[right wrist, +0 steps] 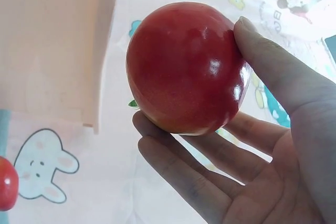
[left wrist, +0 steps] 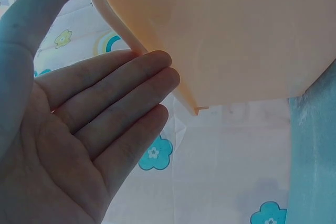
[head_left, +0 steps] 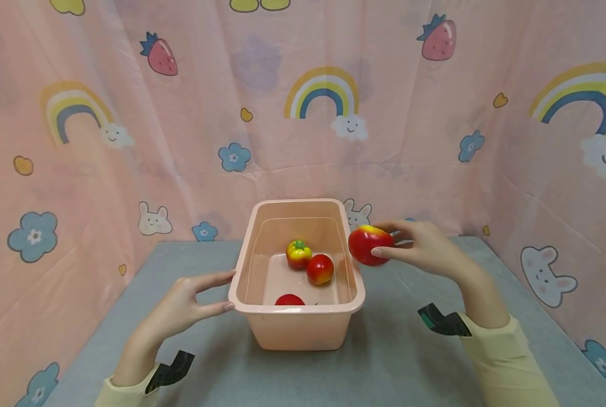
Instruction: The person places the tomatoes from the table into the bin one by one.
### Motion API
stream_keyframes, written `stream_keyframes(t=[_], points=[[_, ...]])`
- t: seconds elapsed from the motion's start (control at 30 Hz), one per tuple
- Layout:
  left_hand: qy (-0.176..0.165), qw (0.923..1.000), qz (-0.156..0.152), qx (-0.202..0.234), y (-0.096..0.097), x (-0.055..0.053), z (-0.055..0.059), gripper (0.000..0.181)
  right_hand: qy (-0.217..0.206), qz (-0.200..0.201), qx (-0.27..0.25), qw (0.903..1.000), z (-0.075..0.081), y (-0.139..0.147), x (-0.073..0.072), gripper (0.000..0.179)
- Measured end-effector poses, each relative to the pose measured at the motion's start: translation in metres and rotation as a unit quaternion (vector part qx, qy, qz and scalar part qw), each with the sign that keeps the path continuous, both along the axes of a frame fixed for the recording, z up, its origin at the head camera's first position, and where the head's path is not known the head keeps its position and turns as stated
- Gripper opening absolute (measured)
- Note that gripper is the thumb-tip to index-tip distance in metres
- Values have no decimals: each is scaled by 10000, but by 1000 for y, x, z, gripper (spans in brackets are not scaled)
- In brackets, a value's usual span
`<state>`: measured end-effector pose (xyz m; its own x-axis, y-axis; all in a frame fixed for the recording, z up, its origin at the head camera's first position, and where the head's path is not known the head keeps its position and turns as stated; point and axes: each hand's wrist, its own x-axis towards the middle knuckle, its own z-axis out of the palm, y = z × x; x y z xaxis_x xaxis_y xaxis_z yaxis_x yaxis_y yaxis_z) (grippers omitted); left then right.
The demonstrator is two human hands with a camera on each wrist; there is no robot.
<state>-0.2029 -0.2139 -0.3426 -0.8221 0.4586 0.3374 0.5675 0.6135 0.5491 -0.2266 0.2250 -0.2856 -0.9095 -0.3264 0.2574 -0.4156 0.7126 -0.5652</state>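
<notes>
A peach-coloured plastic basin stands on the grey table. Its left rim meets the fingertips of my left hand, whose fingers lie straight along the outer wall in the left wrist view. Just outside the basin's right rim, my right hand holds a glossy red-and-yellow fruit between thumb and fingers, off the table. In the right wrist view the fruit looks round and mostly red, with a bit of green showing behind it. Its exact kind I cannot tell.
Inside the basin lie a yellow-and-red fruit with a green top, a round red fruit and another red one partly hidden by the front rim. Another red object shows at the right wrist view's edge. A patterned pink curtain hangs behind.
</notes>
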Motion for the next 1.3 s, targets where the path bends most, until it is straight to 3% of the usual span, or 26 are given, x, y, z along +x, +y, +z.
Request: stream_keyframes(t=[0.53, 1.3], points=[[-95, 10000, 11, -11, 0, 0, 0, 58, 209, 217, 101, 9995, 13, -16, -9, 50], [-69, 10000, -34, 5, -1, -1, 0, 58, -91, 570, 54, 9983, 26, -38, -18, 48]])
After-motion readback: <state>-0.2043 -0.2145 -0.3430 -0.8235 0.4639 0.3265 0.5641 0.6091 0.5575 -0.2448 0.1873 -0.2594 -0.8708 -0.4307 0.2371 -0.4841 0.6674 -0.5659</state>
